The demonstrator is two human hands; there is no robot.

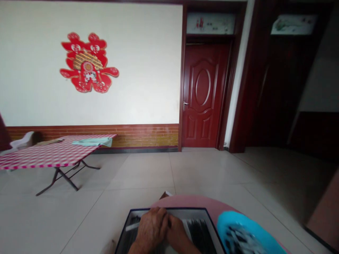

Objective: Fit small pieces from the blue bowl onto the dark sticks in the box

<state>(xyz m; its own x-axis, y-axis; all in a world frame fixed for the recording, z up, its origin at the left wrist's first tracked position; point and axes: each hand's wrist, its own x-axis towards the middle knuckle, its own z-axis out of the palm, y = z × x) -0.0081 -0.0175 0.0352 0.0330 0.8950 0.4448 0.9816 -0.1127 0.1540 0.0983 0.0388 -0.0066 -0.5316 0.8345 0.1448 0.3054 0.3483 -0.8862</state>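
Observation:
Both of my hands are together over a shallow dark-rimmed box (182,213) at the bottom of the head view. My left hand (152,225) has its fingers curled and pressed against my right hand (176,231), whose fingers are also bent inward. Whatever the fingertips pinch is hidden behind the knuckles. Dark slender pieces (200,233) lie in rows inside the box, to the right of my hands, with more at the left. A pale strip (131,227) rests across the left group. The box sits on a pink round tabletop (190,200).
Right of the box stands a blue basin (230,218) holding many black and white pieces. A folding table (50,155) with a red checked cloth is at the left. Beyond the tiled floor are a red door (202,95) and a wall with a red paper decoration (88,65).

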